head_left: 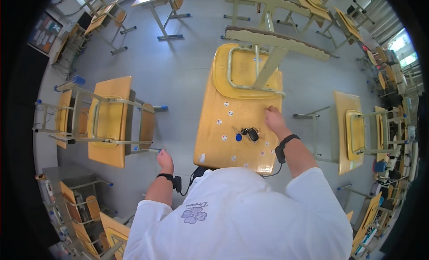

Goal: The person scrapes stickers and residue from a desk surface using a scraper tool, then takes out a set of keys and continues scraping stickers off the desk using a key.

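Wooden table (250,111): keys (253,135), spread crosswise, left of and bodyward from nearer right hand (274,119); left hand (165,161) off table; fingers (271,111) of both curled, hold unclear.

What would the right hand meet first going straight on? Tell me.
The right hand would likely meet the upturned chair first, though the hand's height above the desk is unclear.

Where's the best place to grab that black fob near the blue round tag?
Probably by its two long sides, coming from above with the right hand. The black fob lies on the desk, looks chunky and longer than wide, and that hand is nearer.
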The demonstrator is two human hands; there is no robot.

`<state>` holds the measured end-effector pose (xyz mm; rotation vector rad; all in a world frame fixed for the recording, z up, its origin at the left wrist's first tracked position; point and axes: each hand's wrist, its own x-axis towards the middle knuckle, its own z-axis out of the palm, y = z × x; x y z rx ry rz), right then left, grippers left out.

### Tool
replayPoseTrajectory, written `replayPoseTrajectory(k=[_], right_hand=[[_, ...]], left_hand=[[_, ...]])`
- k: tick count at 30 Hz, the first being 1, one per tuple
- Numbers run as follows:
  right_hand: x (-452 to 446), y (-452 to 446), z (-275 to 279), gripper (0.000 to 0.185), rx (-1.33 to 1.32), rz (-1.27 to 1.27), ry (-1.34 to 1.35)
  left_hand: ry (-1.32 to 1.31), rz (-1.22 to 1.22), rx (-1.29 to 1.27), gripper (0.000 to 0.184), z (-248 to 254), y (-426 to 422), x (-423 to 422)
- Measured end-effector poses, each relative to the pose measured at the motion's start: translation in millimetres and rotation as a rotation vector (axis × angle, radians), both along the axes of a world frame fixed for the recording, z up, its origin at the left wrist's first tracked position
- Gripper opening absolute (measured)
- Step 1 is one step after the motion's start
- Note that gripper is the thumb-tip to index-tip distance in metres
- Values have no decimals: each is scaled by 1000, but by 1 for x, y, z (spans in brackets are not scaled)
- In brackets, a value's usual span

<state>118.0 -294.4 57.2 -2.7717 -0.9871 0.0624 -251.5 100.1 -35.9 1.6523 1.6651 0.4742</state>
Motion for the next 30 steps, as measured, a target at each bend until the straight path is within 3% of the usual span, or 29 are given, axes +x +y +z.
replayPoseTrajectory(k=[4, 12, 14, 21, 25, 27, 28, 30], right_hand=[[18, -16, -8, 16, -15, 112, 88], [44, -31, -27, 11, -124, 346, 55], [43, -33, -21, 14, -168, 373, 41], [36, -37, -4, 15, -265, 444, 14], [30, -31, -21, 12, -200, 317, 1], [28, -28, -26, 15, -138, 15, 191], [28, -27, -26, 15, -157, 18, 184], [22, -27, -25, 18, 107, -270, 409]], left_hand=[[-153, 64, 100, 38, 18, -34, -40], [-72, 202, -35, 29, 53, -80, -42], [-43, 72, -19, 29, 51, -79, -38], [-53, -16, 52, 33, 59, -77, 1], [-42, -149, 74, 32, 46, -61, 12], [-101, -180, 93, 32, 45, -53, 25], [-194, -139, -28, 31, 45, -48, 33], [-347, -122, -174, 29, 40, -37, 48]])
